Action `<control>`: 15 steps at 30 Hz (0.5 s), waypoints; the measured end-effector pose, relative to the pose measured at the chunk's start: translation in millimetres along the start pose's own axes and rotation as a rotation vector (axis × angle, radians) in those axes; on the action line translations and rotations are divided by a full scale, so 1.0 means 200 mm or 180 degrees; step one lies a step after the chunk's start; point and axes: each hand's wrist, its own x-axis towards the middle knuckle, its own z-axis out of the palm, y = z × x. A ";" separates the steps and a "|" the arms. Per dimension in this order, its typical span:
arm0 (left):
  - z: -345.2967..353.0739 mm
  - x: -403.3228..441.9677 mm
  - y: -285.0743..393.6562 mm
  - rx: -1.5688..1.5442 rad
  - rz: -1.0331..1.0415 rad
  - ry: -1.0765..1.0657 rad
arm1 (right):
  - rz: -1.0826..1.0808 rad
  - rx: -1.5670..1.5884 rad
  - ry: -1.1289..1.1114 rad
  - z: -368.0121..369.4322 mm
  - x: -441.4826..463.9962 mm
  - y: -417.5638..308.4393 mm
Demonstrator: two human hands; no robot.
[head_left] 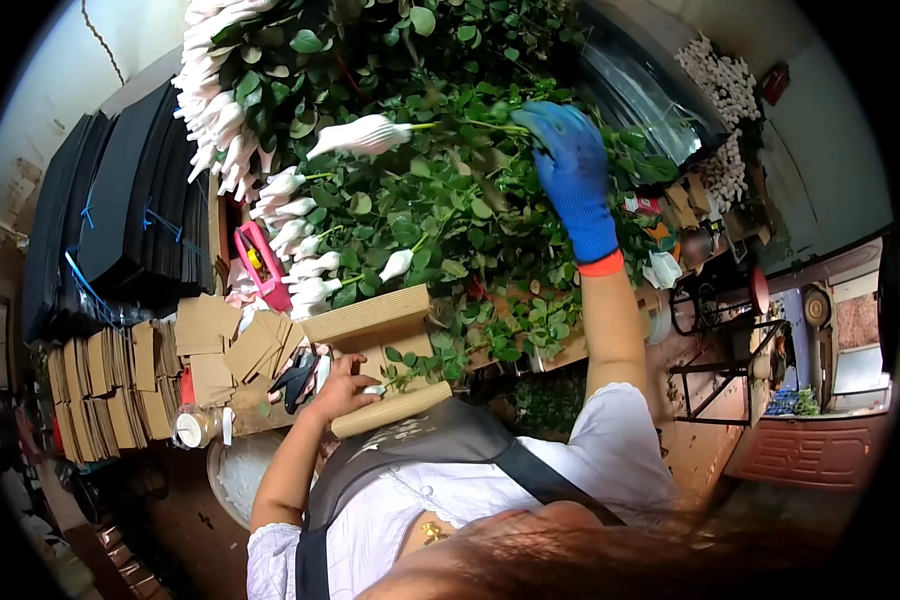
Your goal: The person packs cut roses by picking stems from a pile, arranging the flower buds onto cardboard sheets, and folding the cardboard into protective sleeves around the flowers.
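Observation:
My right hand [567, 160], in a blue knitted glove with an orange cuff, is closed round the green stem of a rose [360, 136]. Its bud wears a white net sleeve and points left, above the leafy pile. My bare left hand [342, 388] rests at the left end of a bent piece of corrugated cardboard [365, 316], fingers apart. Beside those fingers, another white-tipped stem with leaves [410, 372] lies within the cardboard. More sleeved roses [292, 232] lie side by side at the left of the pile.
Stacked cardboard pieces [120, 380], a roll of tape [192, 430] and a pink tape dispenser [260, 265] are on the left. Black sheets [135, 200] stand behind them. A large sleeved bunch [220, 100] lies at the back left. Clear plastic wrap [640, 95] is at the back right.

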 end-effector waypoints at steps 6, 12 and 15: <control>0.00 0.00 -0.01 -0.0167 -0.0061 -0.0103 | -0.0152 -0.0127 -0.2895 0.48 0.01 0.04; -0.01 -0.01 0.02 -0.0177 -0.0029 0.0071 | -0.0240 0.0067 -0.2610 0.62 -0.15 0.21; 0.00 -0.01 0.01 -0.0123 -0.0023 0.0099 | 0.0153 0.0669 -0.1815 0.42 0.05 0.25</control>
